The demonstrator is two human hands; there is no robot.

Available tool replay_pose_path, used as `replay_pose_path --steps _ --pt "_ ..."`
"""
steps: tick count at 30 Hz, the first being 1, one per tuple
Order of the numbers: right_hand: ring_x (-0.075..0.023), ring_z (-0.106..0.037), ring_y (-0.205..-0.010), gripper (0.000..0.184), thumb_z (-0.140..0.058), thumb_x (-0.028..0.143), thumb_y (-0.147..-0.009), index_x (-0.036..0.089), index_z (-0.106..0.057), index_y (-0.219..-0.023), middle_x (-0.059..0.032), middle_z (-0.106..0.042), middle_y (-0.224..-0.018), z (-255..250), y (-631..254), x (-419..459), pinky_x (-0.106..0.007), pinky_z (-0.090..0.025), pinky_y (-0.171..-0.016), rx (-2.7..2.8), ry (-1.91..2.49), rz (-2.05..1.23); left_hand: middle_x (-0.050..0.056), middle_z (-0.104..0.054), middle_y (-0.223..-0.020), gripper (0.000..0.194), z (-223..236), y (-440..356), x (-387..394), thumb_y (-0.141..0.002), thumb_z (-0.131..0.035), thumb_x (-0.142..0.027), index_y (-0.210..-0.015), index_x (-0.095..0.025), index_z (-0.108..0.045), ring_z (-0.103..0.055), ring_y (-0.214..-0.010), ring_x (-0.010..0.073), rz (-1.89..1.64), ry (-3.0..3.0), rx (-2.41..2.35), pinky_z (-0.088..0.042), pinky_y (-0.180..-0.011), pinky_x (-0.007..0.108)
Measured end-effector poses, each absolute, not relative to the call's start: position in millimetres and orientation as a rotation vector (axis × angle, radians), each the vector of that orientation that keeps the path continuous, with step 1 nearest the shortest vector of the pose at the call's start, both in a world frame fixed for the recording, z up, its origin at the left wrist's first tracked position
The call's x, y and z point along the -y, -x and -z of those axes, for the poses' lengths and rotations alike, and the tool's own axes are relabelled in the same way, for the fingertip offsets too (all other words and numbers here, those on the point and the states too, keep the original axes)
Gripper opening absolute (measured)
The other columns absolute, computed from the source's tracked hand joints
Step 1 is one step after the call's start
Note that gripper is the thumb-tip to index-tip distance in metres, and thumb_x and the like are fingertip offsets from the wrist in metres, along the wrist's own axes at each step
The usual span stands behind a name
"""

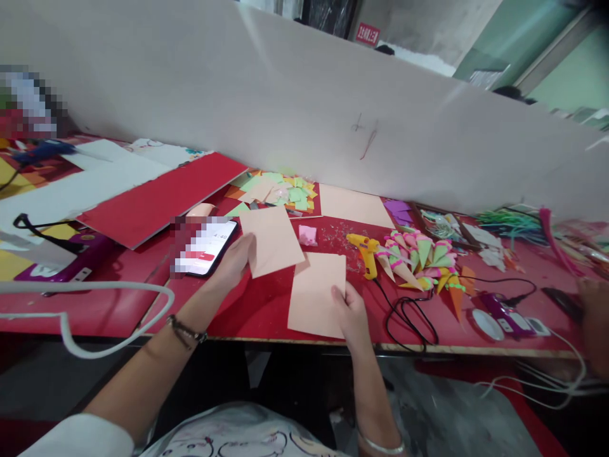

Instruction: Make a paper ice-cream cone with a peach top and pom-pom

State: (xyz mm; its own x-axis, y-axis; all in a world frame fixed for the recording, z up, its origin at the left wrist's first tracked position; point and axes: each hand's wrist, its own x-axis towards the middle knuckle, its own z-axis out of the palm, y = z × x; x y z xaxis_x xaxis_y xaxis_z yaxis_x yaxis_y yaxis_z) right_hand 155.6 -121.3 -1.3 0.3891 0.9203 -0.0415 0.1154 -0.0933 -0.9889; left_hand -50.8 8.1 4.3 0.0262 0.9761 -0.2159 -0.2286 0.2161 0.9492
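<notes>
Pinching a peach paper rectangle [272, 242] by its left edge, the left hand [235, 261] has closed fingers; the right hand [353, 311] pinches a second peach paper sheet [314, 297] by its right edge, presumably leaving both faces uncovered over the red desk [261, 308].

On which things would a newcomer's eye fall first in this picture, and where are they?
Near the middle, two peach sheets would probably draw the eye, one in the grip of the left hand, the other in the grip of the right hand. To their right, a yellow glue gun lies on the red table next to a heap of colourful paper cones. On the left, a red board slants behind a lit phone.
</notes>
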Motion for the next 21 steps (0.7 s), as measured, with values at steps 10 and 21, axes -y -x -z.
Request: replay_pose_path --steps 10,21 --pt "-0.0190 -0.060 -0.085 0.049 -0.050 0.030 -0.077 0.020 -0.033 -0.122 -0.0066 -0.063 -0.094 20 -142 118 -0.028 -0.046 -0.069 1.000 1.519 -0.949 0.006 -0.052 -0.105 0.048 -1 50 6 -0.072 -0.057 -0.030 -0.117 -0.023 -0.041 -0.058 -0.082 0.0151 -0.939 -1.269 -1.143 -0.052 -0.064 0.029" --pt "-0.0144 -0.052 -0.094 0.033 -0.031 0.011 -0.081 0.022 -0.058 -0.096 -0.0028 -0.057 -0.095 -4 -156 113 -0.028 -0.038 -0.085 1.578 1.358 -0.884 0.000 -0.032 -0.138 0.060 6 71 49 -0.081 -0.035 -0.053 -0.134 -0.029 -0.020 -0.026 -0.126 0.0201 -0.199 -2.713 -0.866 -0.023 -0.102 0.037"
